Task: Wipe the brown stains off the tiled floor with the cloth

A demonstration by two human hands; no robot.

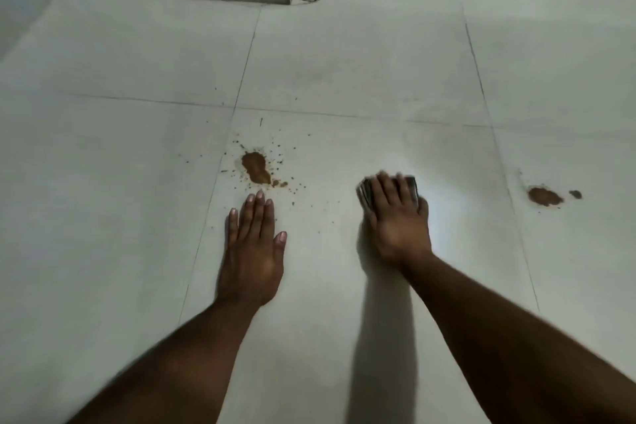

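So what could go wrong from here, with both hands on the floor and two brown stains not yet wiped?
1. The left hand rests flat just below the larger stain; its fingertips may smear the splatter.
2. The folded cloth under the right hand looks small, so it may spread the stain rather than lift it.
3. The second stain lies far right and could be missed.

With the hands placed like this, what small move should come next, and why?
Probably slide the right hand, which presses the cloth on the floor, left onto the big brown stain. That stain is unwiped and nearer than the other stain. The left hand rests flat just below it.
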